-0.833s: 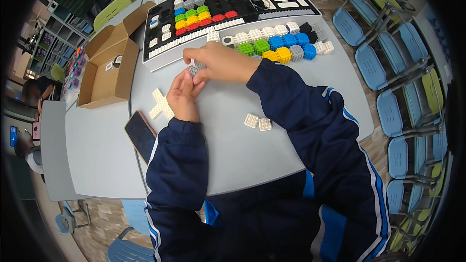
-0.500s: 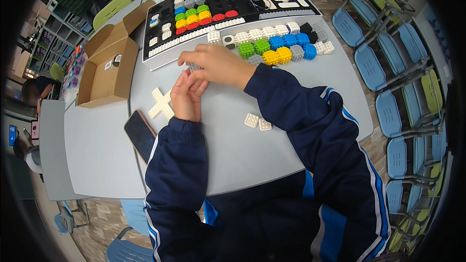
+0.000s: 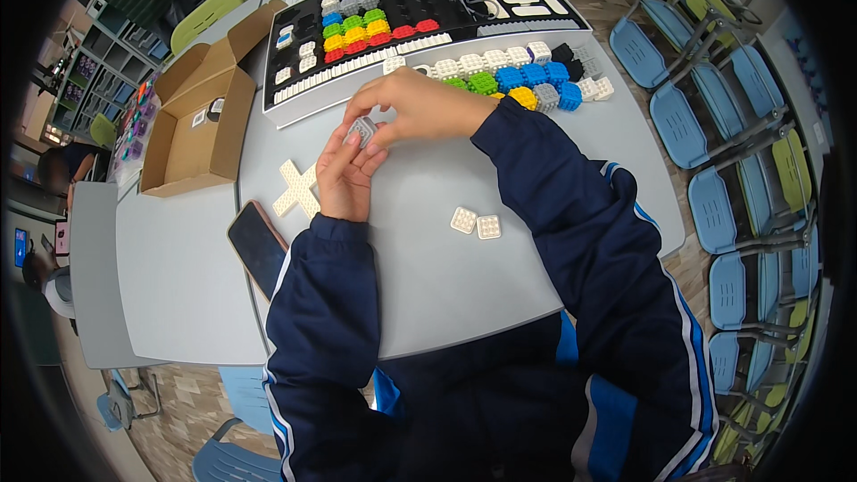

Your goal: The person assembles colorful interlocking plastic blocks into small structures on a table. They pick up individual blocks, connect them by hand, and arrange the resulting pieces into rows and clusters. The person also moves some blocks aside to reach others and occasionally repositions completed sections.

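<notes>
My left hand (image 3: 344, 180) and right hand (image 3: 420, 107) meet on small block (image 3: 361, 131) above table (image 3: 446, 277) centre. Cross-shaped piece (image 3: 296, 189) just left of left hand; phone (image 3: 259, 245) nearer, at table edge. Two square plates (image 3: 476, 223) right, near. Block row (image 3: 527, 80) far right; tray (image 3: 428, 9) behind it; open box (image 3: 196, 129) far left.

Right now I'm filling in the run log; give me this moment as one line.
left hand: holds grey block | right hand: pinches same block | nearby: white cross piece, phone

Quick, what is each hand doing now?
Left hand: closed on the grey block.
Right hand: fingers pinching the same block.
</notes>
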### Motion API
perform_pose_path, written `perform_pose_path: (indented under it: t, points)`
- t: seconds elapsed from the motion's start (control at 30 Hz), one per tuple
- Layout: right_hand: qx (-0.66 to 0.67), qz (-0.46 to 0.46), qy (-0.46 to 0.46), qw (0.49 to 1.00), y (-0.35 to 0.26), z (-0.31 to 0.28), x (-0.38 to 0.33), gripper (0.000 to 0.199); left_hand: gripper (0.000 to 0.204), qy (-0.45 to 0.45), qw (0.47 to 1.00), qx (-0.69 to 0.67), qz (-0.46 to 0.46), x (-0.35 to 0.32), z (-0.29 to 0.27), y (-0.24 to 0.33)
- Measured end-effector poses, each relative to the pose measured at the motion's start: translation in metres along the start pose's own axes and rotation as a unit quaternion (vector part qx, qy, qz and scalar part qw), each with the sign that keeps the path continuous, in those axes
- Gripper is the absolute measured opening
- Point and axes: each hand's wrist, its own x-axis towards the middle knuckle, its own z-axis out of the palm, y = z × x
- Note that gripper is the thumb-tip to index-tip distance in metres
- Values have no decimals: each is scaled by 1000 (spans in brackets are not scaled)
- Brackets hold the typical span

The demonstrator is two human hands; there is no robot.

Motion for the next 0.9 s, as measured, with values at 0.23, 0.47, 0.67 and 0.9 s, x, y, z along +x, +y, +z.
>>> perform_pose_path:
  t: [0.23,0.47,0.67,0.9]
  points:
    - [42,-10,-24,999,-12,-9,1,34,39,-38,998,-44,-20,-2,-1,6]
    - [72,11,-1,997,-23,-22,0,31,44,-57,991,-97,-66,-2,-5,1]
    - [-41,77,141,986,-18,-105,-22,31,57,-61,992,-65,-93,-3,4,6]
    - [-151,184,171,956,58,-125,-56,23,53,-41,994,-37,-92,0,5,4]
